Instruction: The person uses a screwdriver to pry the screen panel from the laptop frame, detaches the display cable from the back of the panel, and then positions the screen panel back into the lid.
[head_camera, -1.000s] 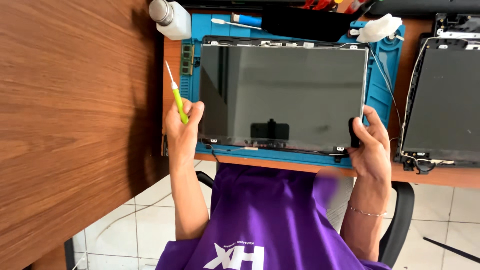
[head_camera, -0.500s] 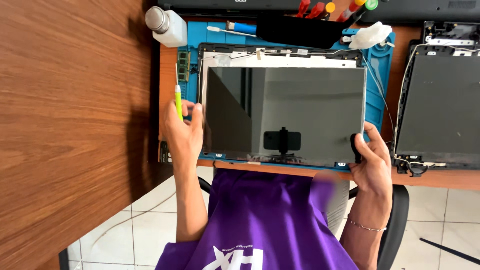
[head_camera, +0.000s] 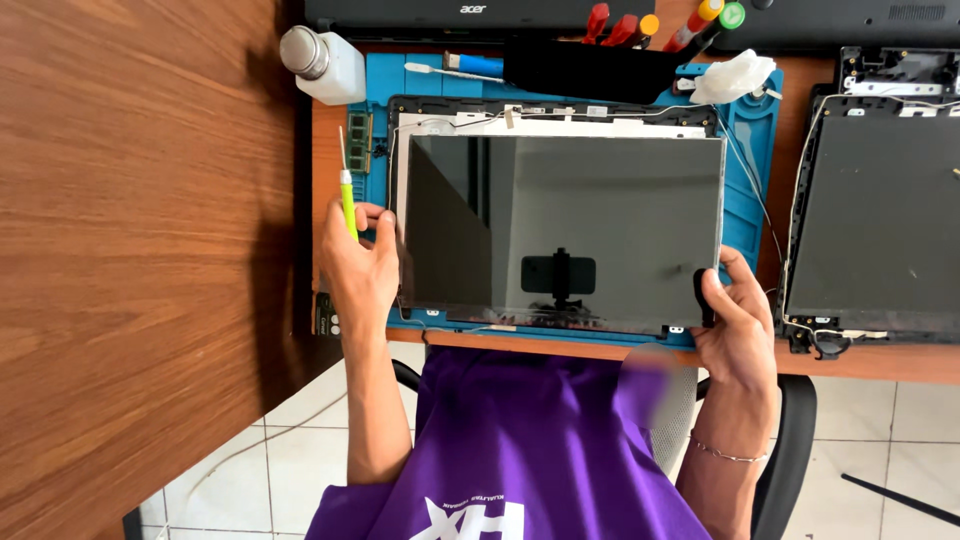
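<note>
glossy screen panel (edges pinched), both hands

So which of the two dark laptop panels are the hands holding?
The glossy screen panel over the blue mat, gripped by left hand and right hand. The matte lid lies untouched to its right.

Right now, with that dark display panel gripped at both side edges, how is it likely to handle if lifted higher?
The display panel looks thin and wide, so probably light but fragile, apt to flex. Its glossy face mirrors the room, so likely slippery. The left hand also pinches a yellow-green screwdriver, perhaps weakening that grip; the right hand holds the lower corner.
</note>
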